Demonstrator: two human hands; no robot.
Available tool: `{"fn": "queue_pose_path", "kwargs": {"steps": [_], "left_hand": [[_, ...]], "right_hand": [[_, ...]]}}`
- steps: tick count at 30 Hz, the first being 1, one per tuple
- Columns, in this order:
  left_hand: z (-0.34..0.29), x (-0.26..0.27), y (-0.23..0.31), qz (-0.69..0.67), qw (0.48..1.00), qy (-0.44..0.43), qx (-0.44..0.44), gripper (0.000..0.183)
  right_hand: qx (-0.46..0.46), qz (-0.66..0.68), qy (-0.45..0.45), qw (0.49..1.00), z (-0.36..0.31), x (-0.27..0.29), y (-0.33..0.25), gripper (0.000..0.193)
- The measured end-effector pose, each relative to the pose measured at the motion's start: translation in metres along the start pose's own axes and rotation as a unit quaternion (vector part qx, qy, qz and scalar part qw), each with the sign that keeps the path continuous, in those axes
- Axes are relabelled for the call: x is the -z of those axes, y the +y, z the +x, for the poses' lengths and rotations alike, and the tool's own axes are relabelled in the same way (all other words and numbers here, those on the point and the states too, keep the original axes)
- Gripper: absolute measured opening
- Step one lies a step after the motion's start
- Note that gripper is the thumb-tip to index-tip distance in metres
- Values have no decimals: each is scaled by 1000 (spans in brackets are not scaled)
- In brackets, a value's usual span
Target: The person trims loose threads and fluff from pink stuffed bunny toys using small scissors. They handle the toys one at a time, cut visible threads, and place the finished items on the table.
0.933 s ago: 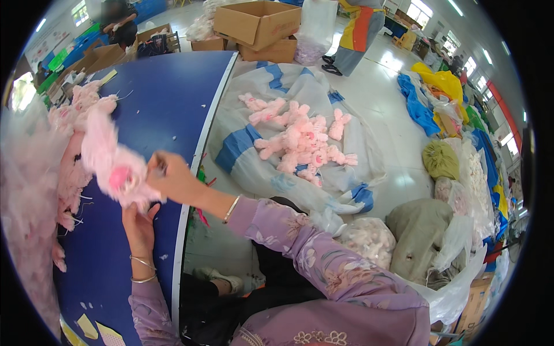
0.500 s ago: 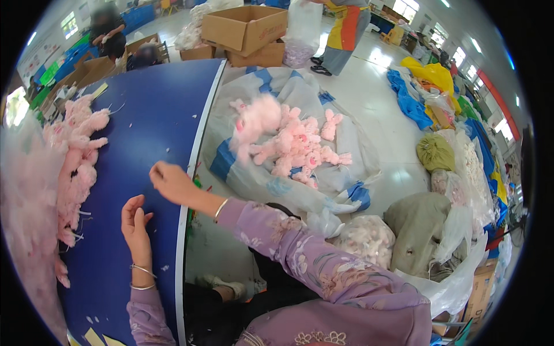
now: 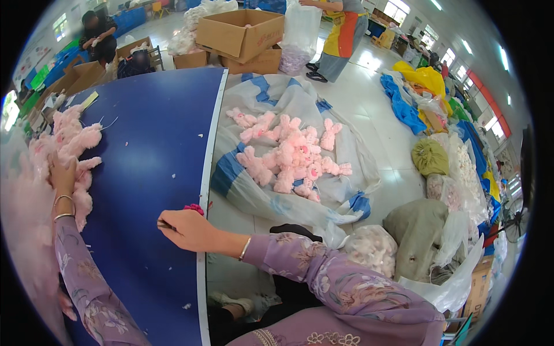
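Currently, table (image 3: 153,150): blue top, pale edge strip down its right side, a few white scraps scattered over it.
Left hand (image 3: 62,176): at the table's left side, on the pink plush toys (image 3: 72,135); fingers partly sunk in the fur, cannot tell whether spread or pinching.
Right hand (image 3: 193,229): above the table's right edge strip, fingers curled in; dark narrow shape at the tips, too small to tell whether a held thing or a gap.
Plush on table: loose pile along the left side, white strands sticking out toward the middle.
Magenta item (image 3: 195,208): at the table's right edge, just behind the right hand, partly hidden.
Plush on sheet: second heap of toys (image 3: 297,151), right of the table, on a white-and-blue sheet (image 3: 271,199) spread over the floor.
Cardboard box (image 3: 222,37): beyond the table's far edge, open, stacked on another.
Co-worker (image 3: 344,37): standing past the table's far right corner, red-and-yellow panels on the clothing.
Sacks: grey one (image 3: 415,233) and olive bundle (image 3: 430,155), both well right of the table.
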State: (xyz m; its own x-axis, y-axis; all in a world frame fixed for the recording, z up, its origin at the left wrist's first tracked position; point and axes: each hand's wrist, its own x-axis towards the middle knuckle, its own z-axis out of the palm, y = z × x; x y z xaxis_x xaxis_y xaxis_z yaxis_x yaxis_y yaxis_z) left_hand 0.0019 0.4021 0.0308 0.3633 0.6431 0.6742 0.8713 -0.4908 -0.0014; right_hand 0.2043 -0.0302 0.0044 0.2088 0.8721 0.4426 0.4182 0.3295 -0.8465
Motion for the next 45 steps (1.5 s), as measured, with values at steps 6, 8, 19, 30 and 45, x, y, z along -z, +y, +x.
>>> {"fn": "queue_pose_path", "kwargs": {"steps": [6,8,19,30,45], "left_hand": [[36,-7,20,99,995,-22,18,66],[53,-4,3,74,996,-43,1,73],[53,-24,-60,28,945,-316,75,57],[-63,45,36,-106,956,-258,-89,43],[-196,233,166,-118,937,-269,-192,50]], "right_hand": [[-13,-2,-18,1000,-1,8,1,12],[-20,10,-27,999,0,8,0,13],[-16,-5,-7,1000,0,6,3,14],[0,-11,26,1000,-1,-4,6,13],[-27,102,65,992,-3,-2,8,24]]}}
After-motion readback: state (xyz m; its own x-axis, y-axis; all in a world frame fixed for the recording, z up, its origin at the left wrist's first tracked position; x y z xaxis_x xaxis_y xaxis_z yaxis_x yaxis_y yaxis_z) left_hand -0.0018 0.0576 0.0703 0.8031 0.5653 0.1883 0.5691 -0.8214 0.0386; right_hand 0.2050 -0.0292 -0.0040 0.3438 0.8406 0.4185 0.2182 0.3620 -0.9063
